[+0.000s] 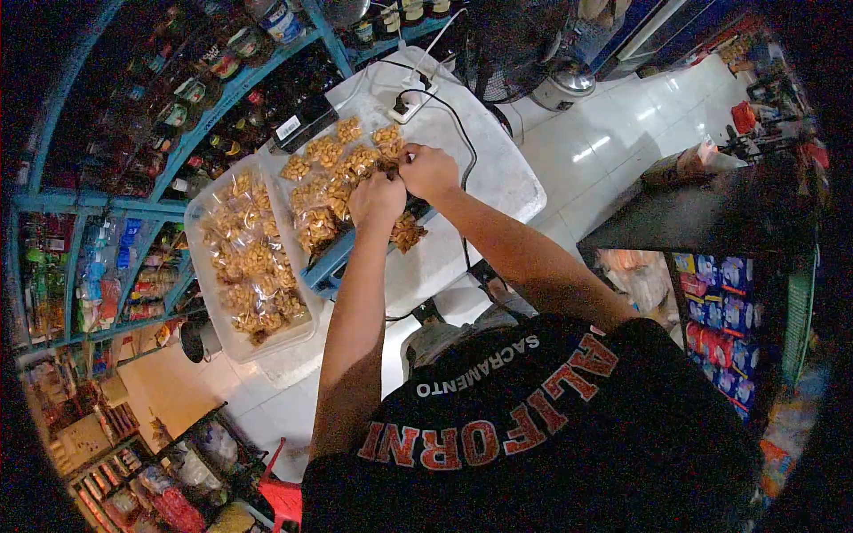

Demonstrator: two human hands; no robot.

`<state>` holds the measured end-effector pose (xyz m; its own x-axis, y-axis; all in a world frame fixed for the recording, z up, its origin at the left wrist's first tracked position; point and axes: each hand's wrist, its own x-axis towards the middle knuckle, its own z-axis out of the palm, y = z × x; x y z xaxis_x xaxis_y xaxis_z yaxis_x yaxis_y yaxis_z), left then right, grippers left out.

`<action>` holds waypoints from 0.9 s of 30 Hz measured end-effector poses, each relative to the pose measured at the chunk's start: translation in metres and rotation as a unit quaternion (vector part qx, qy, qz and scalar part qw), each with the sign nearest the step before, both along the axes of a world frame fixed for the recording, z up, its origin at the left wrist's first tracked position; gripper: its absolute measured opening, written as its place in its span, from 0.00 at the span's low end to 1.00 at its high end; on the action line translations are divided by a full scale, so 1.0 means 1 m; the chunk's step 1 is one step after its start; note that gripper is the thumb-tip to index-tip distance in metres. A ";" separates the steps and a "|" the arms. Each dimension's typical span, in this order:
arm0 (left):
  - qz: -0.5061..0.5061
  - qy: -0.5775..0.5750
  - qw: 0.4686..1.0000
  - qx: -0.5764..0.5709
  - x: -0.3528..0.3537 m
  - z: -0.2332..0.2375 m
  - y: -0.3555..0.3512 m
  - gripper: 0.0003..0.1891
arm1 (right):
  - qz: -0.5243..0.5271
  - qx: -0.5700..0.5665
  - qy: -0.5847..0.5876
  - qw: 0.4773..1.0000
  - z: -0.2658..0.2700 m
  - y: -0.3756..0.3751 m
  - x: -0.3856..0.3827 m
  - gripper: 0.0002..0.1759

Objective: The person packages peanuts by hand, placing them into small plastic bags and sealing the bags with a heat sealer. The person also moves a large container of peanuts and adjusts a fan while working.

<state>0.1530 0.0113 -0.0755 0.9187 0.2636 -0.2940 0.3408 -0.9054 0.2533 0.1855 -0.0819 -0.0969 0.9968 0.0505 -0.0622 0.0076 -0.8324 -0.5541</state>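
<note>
In the head view, the left hand (378,197) and the right hand (431,171) are seen close together, a little above the centre of the frame. The fingers of both are curled narrowly, but they are mostly covered by the backs of the hands, so it cannot be told what is pinched there. The clear snack bags (322,197) are piled just left of the hands, on the white table (506,182); some are partly hidden by the left hand. A blue object (329,274) is partly covered by the left forearm, and its kind cannot be made out. More bags are held in the plastic tub (283,341), at centre left. The shelves at upper left are dim and cut by the dark border.
</note>
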 end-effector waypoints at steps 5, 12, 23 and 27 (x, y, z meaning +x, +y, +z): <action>0.003 0.027 1.000 0.000 0.001 0.006 -0.001 0.22 | -0.002 -0.013 -0.001 1.000 0.002 0.001 0.000 0.11; -0.012 0.030 0.999 0.001 0.002 0.000 0.001 0.22 | -0.008 -0.001 0.014 1.000 0.003 0.000 -0.001 0.11; 0.008 0.023 1.000 -0.011 0.000 0.010 -0.002 0.21 | -0.008 -0.016 -0.004 1.000 -0.001 0.000 0.000 0.12; 0.010 0.039 0.999 -0.013 0.001 0.009 -0.002 0.22 | -0.006 -0.012 -0.021 1.000 -0.005 0.001 0.001 0.12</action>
<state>0.1540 0.0092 -0.0668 0.8875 0.2733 -0.3710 0.3783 -0.8918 0.2480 0.1862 -0.0811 -0.1020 0.9990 0.0384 -0.0215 0.0211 -0.8461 -0.5325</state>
